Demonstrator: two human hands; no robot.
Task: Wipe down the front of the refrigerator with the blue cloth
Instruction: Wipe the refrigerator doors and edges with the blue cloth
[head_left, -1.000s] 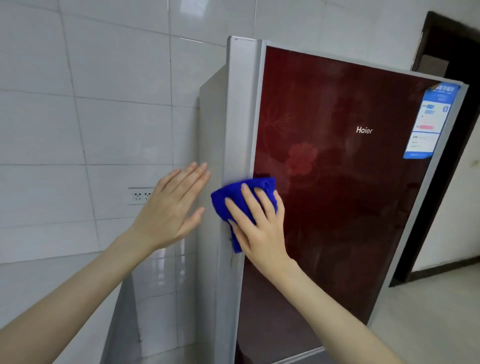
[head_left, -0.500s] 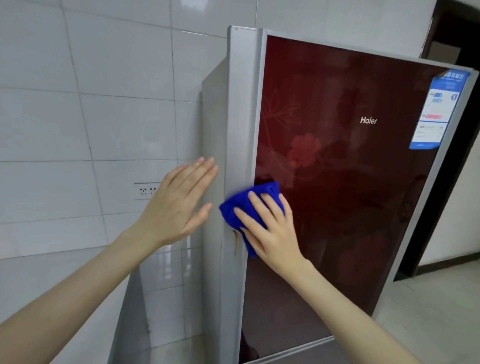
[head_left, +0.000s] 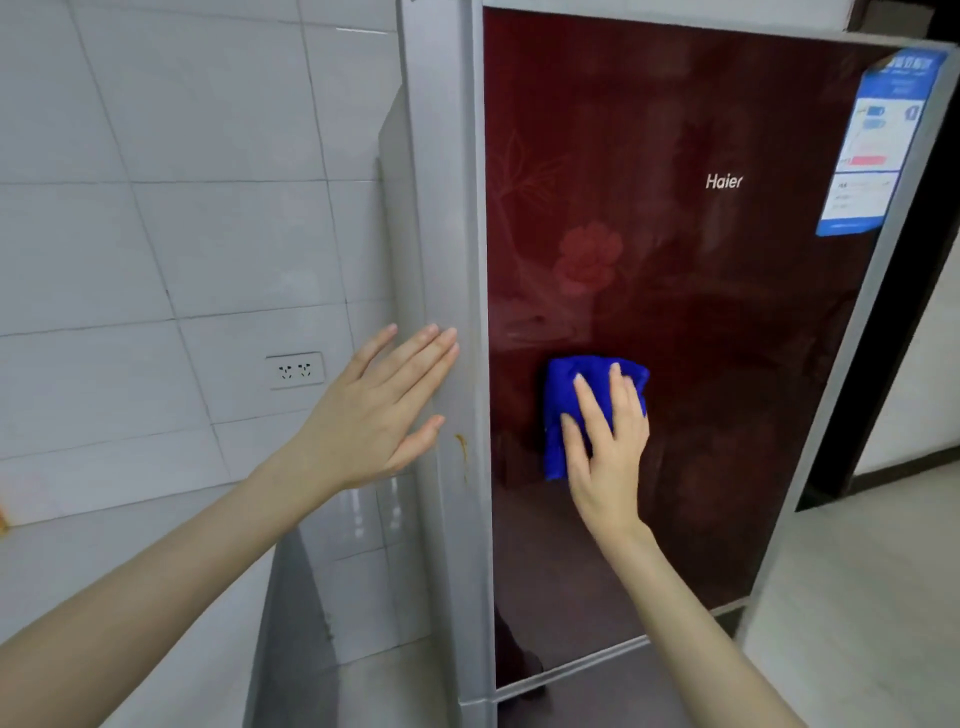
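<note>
Right hand (head_left: 605, 447) flat, fingers spread, pressing blue cloth (head_left: 582, 400) against dark red refrigerator door (head_left: 701, 338), lower left part, near silver left edge. Left hand (head_left: 374, 415) open, holding nothing, fingertips touching silver side edge (head_left: 441, 208). Label (head_left: 878, 145) at door's upper right corner.

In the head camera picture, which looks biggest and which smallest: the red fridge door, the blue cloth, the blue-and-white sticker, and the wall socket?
Largest to smallest, as they look here:
1. red fridge door
2. blue-and-white sticker and blue cloth, too alike to rank, since the right hand covers part of the cloth
3. wall socket
</note>
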